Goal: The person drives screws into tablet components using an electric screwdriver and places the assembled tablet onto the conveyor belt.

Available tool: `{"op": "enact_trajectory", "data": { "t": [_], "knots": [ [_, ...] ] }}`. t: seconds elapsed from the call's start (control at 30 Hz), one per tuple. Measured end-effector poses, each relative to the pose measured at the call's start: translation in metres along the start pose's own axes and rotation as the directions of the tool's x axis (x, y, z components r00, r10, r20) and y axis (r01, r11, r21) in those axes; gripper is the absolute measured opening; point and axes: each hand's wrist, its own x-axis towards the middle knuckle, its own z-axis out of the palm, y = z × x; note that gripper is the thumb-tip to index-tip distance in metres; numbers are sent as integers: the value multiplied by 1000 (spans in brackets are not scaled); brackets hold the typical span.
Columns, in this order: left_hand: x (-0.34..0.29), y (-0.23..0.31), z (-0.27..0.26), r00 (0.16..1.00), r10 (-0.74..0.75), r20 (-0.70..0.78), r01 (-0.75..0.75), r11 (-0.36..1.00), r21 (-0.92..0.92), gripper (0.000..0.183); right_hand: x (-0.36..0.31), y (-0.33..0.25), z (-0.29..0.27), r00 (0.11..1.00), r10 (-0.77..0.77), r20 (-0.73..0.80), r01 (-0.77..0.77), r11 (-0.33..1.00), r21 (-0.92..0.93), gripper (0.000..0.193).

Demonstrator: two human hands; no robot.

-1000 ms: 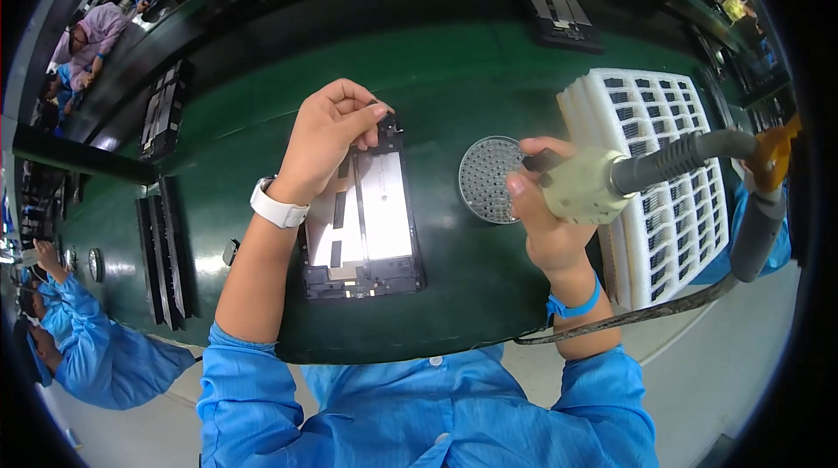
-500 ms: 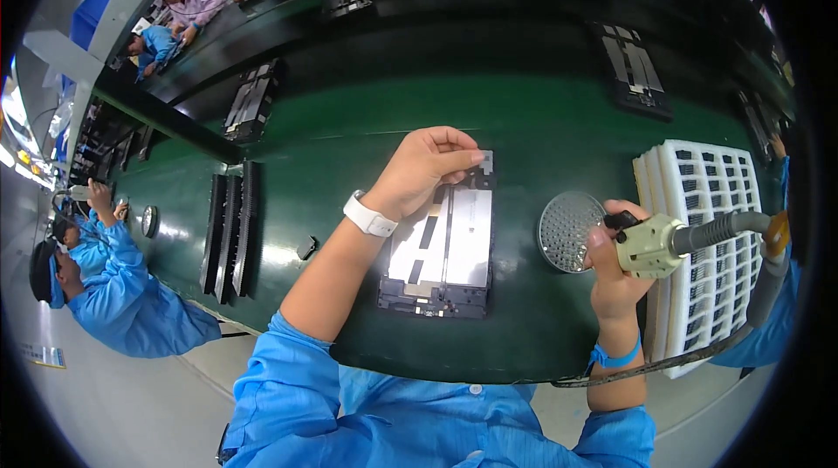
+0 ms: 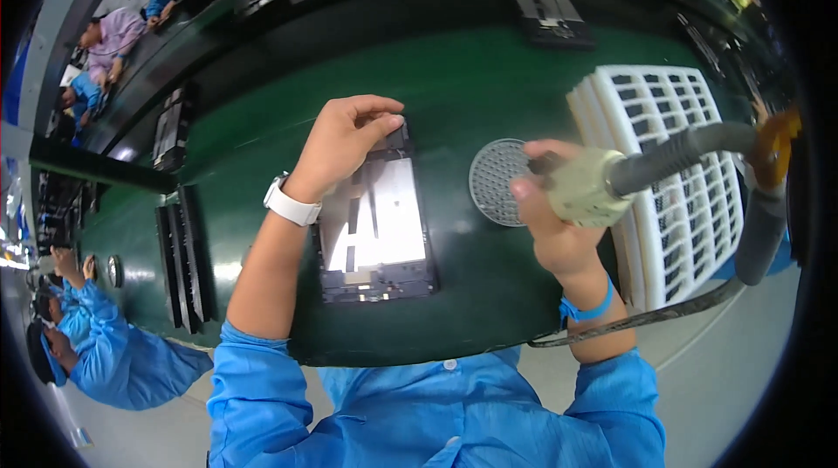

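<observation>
In front of me on the green bench lies an opened tablet (image 3: 394,197), its silver inner plate facing up in a black frame. My left hand (image 3: 349,141) is closed at its far end, thumb and fingers pressed together on the edge; the fingertips are partly hidden. My right hand (image 3: 554,223) grips a pale green electric screwdriver (image 3: 583,189), blurred, with a thick grey hose (image 3: 685,154) running off to the right. The driver's tip is out of sight. Just left of it sits a round dish (image 3: 499,182) with a studded or perforated surface.
Stacked white grid trays (image 3: 659,180) stand at the right, with a dark cable (image 3: 646,324) crossing below them. Long black strips (image 3: 182,258) lie at the left. More tablets (image 3: 546,10) rest farther back. A co-worker in blue (image 3: 113,337) sits at the far left.
The whole view has turned, so the bench things appear farther left and higher. My left hand stays at the tablet's far end; the screwdriver stays beside the dish, now blurred.
</observation>
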Motion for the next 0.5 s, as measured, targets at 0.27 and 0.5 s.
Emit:
{"op": "enact_trajectory", "data": {
  "t": [0.27, 0.5],
  "knots": [
    [22, -17, 10, 880, 474, 31, -395, 693, 603, 17, 3, -1, -6, 992, -92, 88, 92, 996, 3, 31],
    [22, -24, 12, 935, 353, 20, -317, 812, 490, 18, 2, 3, -7, 995, -66, 72, 63, 997, 40, 30]
  ]
}}
